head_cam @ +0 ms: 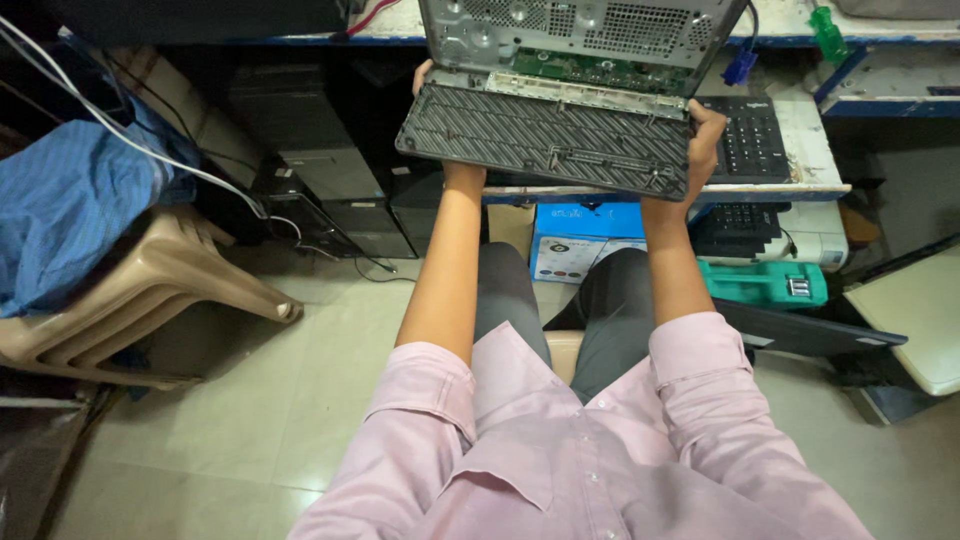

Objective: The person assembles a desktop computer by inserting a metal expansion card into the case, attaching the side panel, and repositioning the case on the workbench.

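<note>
Both hands grip a dark grey ribbed panel (548, 135), the plastic front cover of a desktop computer case (580, 40), one at each short end. Left hand (424, 80) is curled round the panel's far left corner, fingers wrapped over the edge; only the fingertips and part of the palm show, the rest being hidden behind the plastic. Right hand (703, 135) clamps the right end, thumb lying on the ribbed face and the fingers closed underneath. The panel is held tilted in front of the case, its upper edge just beside the case's open front, where a green circuit board (600, 70) shows; whether the two touch cannot be told. The case stands on a white workbench (815, 165), with a black keyboard (752, 135) beside the right hand. Below, on the tiled floor, sit a blue cardboard box (580, 240) and a green tool case (765, 283).
</note>
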